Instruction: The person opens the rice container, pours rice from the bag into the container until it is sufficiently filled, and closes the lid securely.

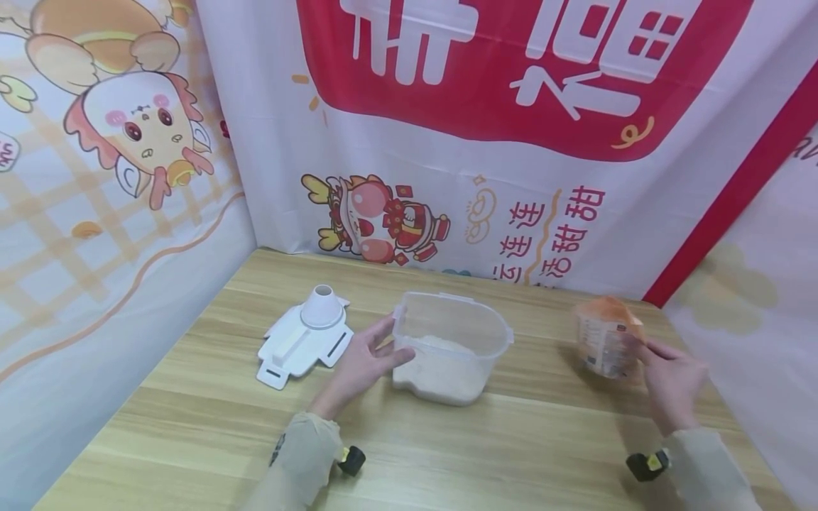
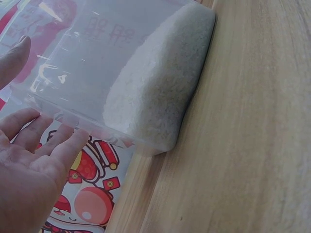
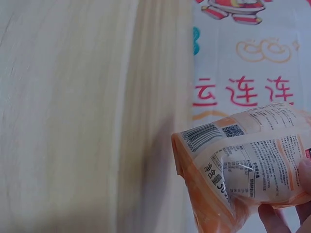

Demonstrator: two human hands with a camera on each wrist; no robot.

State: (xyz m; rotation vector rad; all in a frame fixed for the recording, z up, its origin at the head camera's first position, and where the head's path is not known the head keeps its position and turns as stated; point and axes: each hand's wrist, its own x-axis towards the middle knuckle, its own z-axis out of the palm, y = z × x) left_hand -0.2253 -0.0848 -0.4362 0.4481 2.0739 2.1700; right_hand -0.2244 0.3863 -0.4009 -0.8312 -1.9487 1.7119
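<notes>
The left hand [image 1: 366, 360] rests relaxed against the tub [image 1: 495, 348] of rice [image 2: 150, 82], likely steadying it on the bench [image 1: 511, 454]; the right hand [image 1: 674, 380] grips a packet [image 1: 602, 344] by one side.

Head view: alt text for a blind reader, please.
A person's left hand touches a clear tub of white grains on a wood-grain table; the right hand holds an orange packet. A white spouted lid lies left of the tub.
</notes>
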